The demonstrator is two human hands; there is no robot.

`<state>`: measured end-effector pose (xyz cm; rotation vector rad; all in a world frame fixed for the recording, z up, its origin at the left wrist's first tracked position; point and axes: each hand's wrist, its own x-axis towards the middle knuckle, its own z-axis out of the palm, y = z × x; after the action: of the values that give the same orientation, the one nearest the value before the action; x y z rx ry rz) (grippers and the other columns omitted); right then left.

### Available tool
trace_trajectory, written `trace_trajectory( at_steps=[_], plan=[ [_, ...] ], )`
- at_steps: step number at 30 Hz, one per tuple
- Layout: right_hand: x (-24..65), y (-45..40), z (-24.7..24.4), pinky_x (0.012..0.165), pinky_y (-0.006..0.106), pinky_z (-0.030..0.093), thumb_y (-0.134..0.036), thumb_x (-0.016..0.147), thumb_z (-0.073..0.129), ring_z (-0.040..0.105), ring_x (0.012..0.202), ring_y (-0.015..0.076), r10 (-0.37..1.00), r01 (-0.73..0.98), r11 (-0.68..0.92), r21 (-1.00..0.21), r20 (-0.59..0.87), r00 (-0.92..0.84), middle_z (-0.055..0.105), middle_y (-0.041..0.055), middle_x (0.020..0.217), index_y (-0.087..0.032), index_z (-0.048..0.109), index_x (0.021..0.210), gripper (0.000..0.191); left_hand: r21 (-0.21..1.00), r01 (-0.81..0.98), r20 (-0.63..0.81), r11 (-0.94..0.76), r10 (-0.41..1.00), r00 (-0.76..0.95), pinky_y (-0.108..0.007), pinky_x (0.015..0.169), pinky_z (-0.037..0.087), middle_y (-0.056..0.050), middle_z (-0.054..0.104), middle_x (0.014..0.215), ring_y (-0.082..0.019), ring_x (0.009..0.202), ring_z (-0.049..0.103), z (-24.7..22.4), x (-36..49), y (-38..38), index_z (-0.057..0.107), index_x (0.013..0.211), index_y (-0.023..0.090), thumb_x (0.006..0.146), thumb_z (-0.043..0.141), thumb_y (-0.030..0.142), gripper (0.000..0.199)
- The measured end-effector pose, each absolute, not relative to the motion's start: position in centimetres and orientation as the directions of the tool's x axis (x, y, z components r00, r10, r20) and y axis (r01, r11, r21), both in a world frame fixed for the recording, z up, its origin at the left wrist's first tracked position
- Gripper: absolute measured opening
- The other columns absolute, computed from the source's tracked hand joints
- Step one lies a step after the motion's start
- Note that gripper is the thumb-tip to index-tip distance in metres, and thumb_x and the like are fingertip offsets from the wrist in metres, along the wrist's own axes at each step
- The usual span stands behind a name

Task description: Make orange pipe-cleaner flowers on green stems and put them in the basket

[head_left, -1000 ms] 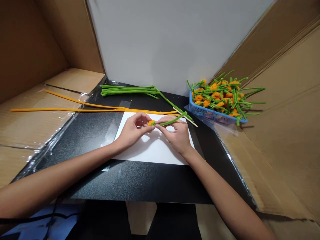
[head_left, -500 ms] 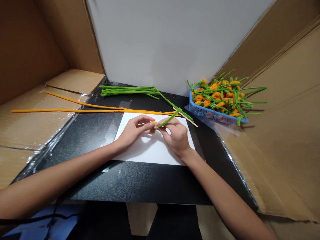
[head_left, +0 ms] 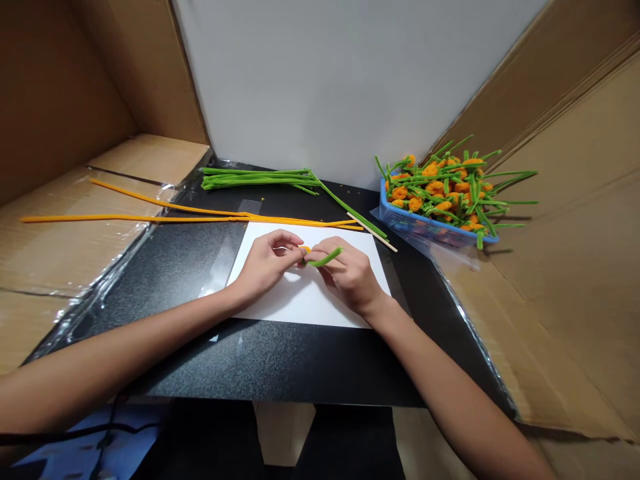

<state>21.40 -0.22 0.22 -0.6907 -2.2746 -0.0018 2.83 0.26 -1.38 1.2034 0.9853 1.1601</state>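
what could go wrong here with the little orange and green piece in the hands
The orange bud is pinched only at the fingertips of the left hand, so it may slip or unwind while the right hand works the green stem. The wooden stick lies loose just past the right hand and might get knocked. The blue basket is heaped, stems overhanging its rim; a bump could spill some.

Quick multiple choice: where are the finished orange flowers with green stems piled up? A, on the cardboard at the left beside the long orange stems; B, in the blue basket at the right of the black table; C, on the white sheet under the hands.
B: the finished flowers fill the blue basket at the table's right edge.
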Motion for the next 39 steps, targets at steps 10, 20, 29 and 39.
trace_trajectory(
  at_steps=[10, 20, 29, 39],
  plan=[
    [20.9, 0.0, -0.2, 0.075, 0.035, 0.061, -0.02, 0.091, 0.066, 0.068, 0.088, 0.02, 0.723, 0.449, 0.683, -0.575, 0.619, -0.307, 0.073, 0.007, 0.098, -0.021, 0.072, 0.099, 0.01, 0.986, -0.158, 0.084, -0.056, 0.981, 0.176, -0.032, 0.074, 0.058, -0.005, 0.072, 0.086, -0.017, 0.075, 0.07, -1.7, 2.7, 0.8, 0.069, 0.089, 0.015, 0.072, 0.083, 0.04, 0.033],
    [20.1, -0.1, -0.2, 0.077, 0.032, 0.059, -0.021, 0.081, 0.075, 0.069, 0.091, 0.0178, 0.886, 0.306, 0.448, -0.84, 0.371, -0.277, 0.073, 0.0062, 0.104, -0.019, 0.071, 0.104, 0.023, 0.983, -0.175, 0.092, -0.059, 0.977, 0.19, -0.029, 0.071, 0.055, -0.005, 0.074, 0.081, -0.017, 0.071, 0.069, -2.1, 2.7, 1.1, 0.069, 0.087, 0.016, 0.069, 0.085, 0.052, 0.043],
    [20.9, -0.1, 0.2, 0.081, 0.031, 0.059, -0.019, 0.084, 0.074, 0.067, 0.099, 0.0186, 0.803, 0.27, 0.596, -0.756, 0.568, -0.181, 0.071, 0.0052, 0.106, -0.025, 0.071, 0.104, 0.022, 0.781, 0.428, 0.438, -0.456, 0.887, 0.146, -0.039, 0.088, 0.054, -0.009, 0.071, 0.105, -0.024, 0.098, 0.065, -1.6, -0.1, 3.4, 0.065, 0.102, 0.017, 0.093, 0.056, 0.043, 0.028],
    [19.6, 0.2, 0.1, 0.092, 0.037, 0.058, -0.03, 0.061, 0.09, 0.071, 0.094, 0.0204, 0.967, -0.158, 0.253, -0.954, 0.248, 0.052, 0.074, 0.0045, 0.1, -0.021, 0.068, 0.097, 0.043, 0.452, 0.792, 0.387, -0.41, 0.89, 0.24, -0.044, 0.099, 0.045, -0.011, 0.068, 0.11, -0.03, 0.108, 0.057, -3.3, -2.7, 6.6, 0.068, 0.105, 0.017, 0.089, 0.054, 0.029, 0.024]
  ],
)
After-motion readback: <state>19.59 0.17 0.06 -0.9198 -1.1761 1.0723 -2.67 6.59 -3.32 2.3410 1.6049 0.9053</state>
